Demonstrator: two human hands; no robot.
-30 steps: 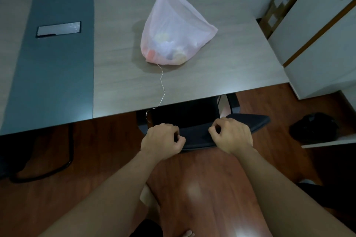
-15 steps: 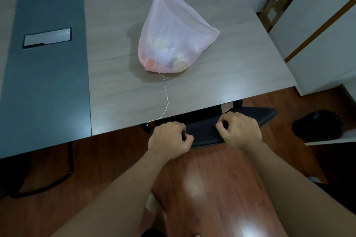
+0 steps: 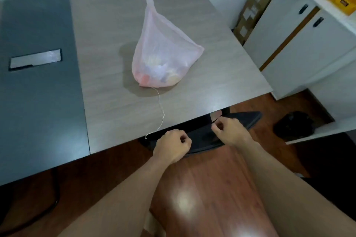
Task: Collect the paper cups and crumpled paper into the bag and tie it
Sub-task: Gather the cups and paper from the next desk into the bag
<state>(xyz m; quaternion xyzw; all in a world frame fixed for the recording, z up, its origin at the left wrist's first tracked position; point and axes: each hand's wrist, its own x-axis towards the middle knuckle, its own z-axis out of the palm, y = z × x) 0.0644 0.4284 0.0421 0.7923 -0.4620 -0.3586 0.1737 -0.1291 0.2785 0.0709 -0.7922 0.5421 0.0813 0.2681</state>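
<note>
One pink bag (image 3: pixel 165 52), one thin string (image 3: pixel 163 114). Two hands: left hand (image 3: pixel 172 145), right hand (image 3: pixel 230 131). One surface (image 3: pixel 115 44), one chair (image 3: pixel 246 119).

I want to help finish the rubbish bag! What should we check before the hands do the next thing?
1. Rubbish inside the pink bag: ok, blurry shapes show through it.
2. Bag top closed: cannot tell; it narrows to a tip, but no knot is visible.
3. String reachable: ok, it runs from the bag to the near edge of the table.
4. Left hand free: ok, curled, nothing seen in it.
5. Right hand free: cannot tell; its fingertips are pinched together.
</note>
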